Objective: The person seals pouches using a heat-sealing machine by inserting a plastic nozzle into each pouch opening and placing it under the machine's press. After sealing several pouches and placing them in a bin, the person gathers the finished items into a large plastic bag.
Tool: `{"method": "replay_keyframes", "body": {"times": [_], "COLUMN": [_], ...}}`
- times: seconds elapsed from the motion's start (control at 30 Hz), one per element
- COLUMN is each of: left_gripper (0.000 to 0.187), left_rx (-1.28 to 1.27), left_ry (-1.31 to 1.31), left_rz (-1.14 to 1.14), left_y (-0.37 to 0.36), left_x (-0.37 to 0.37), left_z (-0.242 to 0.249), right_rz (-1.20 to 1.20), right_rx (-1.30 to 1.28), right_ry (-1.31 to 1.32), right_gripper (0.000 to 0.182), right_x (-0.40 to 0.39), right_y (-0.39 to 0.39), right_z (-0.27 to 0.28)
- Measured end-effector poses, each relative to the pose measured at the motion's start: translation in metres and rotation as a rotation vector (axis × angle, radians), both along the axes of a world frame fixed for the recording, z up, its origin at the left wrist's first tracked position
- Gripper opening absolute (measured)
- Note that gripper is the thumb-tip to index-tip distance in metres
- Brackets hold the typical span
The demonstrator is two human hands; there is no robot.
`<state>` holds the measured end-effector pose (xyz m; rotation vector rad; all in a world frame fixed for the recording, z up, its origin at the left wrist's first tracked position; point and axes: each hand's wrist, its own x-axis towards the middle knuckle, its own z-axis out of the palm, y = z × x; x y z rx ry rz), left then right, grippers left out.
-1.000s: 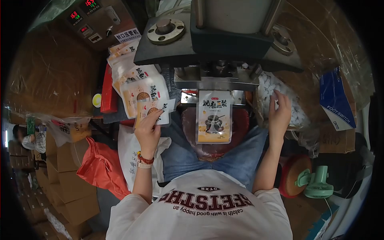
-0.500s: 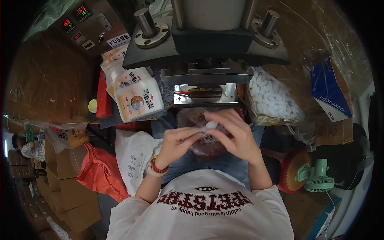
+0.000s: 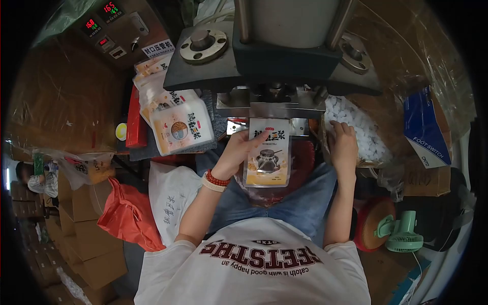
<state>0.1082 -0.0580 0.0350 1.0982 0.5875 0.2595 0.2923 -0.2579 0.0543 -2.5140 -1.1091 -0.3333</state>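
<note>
My left hand (image 3: 243,150) is closed on a printed pouch (image 3: 266,160) by its left side. The pouch hangs with its upper end at the metal jaws (image 3: 236,104) of the press. My right hand (image 3: 342,142) reaches to the left edge of a box of small white plastic pieces (image 3: 356,127). Its fingers are bent over the pieces, and whether they hold any I cannot make out.
A stack of pouches (image 3: 182,127) lies on a cloth to the left, beside a red box (image 3: 135,122). The control panel (image 3: 114,30) is at the upper left. A green fan (image 3: 405,231) stands at the right. Another person (image 3: 44,184) is at the far left.
My hands, which were together over a white piece and a pouch, have come apart. The left has brought the pouch to the jaws; the right has moved to the box. The press appears lower.
</note>
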Motion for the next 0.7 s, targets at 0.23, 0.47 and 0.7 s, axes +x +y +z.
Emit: {"method": "replay_keyframes", "body": {"times": [0.23, 0.47, 0.7], "left_gripper": [0.093, 0.044, 0.044], "left_rx": [1.759, 1.297, 1.285], "left_ry": [0.745, 0.407, -0.06], "left_rz": [0.244, 0.269, 0.2], "left_y": [0.037, 0.016, -0.029], "left_x": [-0.085, -0.121, -0.088], "left_z": [-0.014, 0.012, 0.049], "right_rz": [0.171, 0.185, 0.875], "right_rx": [0.047, 0.495, 0.825], "right_ry": [0.023, 0.239, 0.377], "right_gripper": [0.032, 0.029, 0.026], "right_x": [0.002, -0.028, -0.108], "right_y": [-0.001, -0.005, 0.039], "right_z": [0.008, 0.053, 0.043]}}
